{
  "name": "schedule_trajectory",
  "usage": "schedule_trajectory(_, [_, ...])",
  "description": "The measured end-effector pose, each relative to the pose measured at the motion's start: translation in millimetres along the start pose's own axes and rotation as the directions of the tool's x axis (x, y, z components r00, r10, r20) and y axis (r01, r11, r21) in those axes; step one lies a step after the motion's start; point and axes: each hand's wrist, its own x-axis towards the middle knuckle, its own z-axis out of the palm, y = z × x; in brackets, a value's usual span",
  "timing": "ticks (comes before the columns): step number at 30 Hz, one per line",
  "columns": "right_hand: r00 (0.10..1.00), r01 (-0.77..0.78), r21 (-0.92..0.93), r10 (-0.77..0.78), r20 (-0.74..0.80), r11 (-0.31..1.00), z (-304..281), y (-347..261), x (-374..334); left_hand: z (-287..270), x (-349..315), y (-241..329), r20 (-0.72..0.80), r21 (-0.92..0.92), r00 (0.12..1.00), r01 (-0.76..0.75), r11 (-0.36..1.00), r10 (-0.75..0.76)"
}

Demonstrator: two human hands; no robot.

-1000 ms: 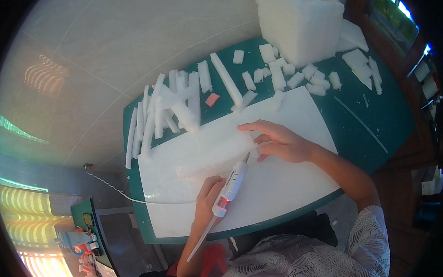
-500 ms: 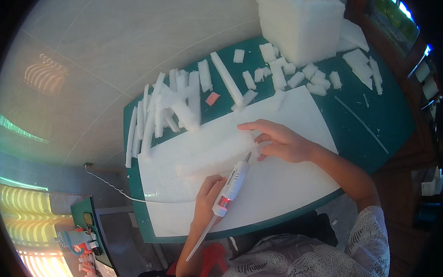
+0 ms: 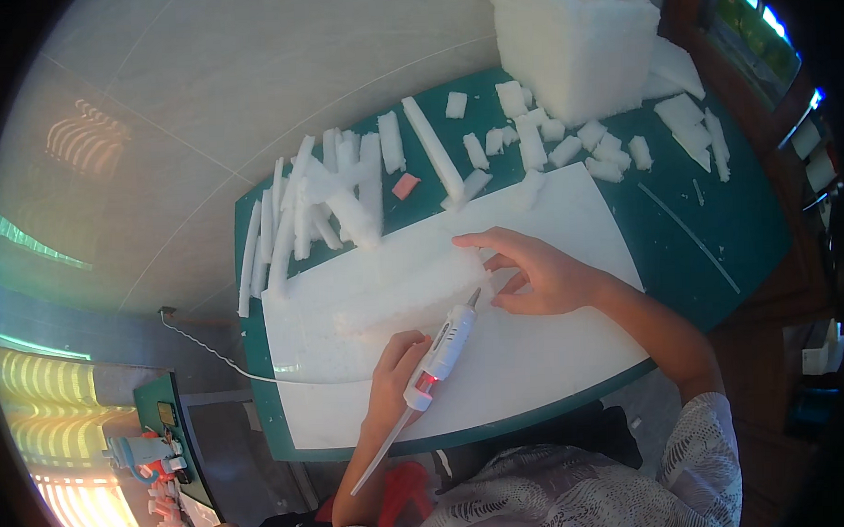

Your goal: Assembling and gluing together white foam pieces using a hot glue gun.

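My left hand (image 3: 397, 376) is wrapped round the grip of a white hot glue gun (image 3: 441, 356), which shows a red glow near its rear. A long translucent glue stick (image 3: 380, 454) sticks out of its back end. The nozzle points up and to the right, close to the near edge of a long white foam block (image 3: 404, 287). My right hand (image 3: 543, 273) grips that block at its right end, thumb on the near side and index finger stretched along the far side. The block lies on a white board (image 3: 527, 353), and its outline blends into the board.
The board rests on a green table (image 3: 689, 198). Several foam strips (image 3: 295, 207) lie at the back left, beside a small pink block (image 3: 405, 186). Small foam pieces (image 3: 567, 150) are scattered before a big white foam block (image 3: 577, 54). A white cord (image 3: 244, 370) crosses the left edge.
The glue gun's nozzle has shifted very slightly to the right. My right thumb and lower fingers have moved a little; the foam block stays in place.
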Motion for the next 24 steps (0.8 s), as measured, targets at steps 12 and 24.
schedule_trajectory(12, [0.999, -0.044, -0.08, 0.042, -0.024, 0.996, 1.7, -0.1, 2.4, 0.8, 1.8, -0.4, -0.005, -0.013, 1.0, -0.022, 1.0, 0.022])
schedule_trajectory(24, [1.0, -0.031, -0.08, 0.031, -0.003, 0.996, 1.5, 0.6, 2.1, 1.0, 0.2, -1.5, 0.001, -0.014, 1.0, -0.02, 1.0, 0.02])
